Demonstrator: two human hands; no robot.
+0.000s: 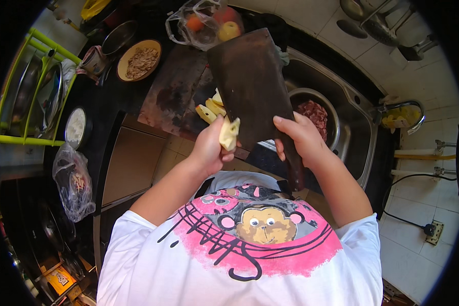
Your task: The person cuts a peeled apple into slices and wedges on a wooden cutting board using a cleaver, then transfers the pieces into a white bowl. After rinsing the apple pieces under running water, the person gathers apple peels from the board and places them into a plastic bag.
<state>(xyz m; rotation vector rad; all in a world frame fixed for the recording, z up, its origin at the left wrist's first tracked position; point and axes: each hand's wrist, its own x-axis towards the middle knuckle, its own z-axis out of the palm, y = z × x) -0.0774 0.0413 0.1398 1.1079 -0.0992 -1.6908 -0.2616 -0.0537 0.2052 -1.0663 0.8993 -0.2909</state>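
The left hand's (209, 145) fingers clamp a fruit piece (229, 134) beside the cleaver (252, 81).
Its long axis runs roughly 12-to-6, at 9 o'clock from the right hand (303, 135), which grips the handle (295, 176); the blade points to 11, contact unclear. More pieces (207, 111) lie at 12 from the left hand.

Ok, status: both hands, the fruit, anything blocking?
Left hand closed on pale fruit piece. Right hand gripping cleaver by its handle. More cut pieces beside the blade. Blade hides part of the board.
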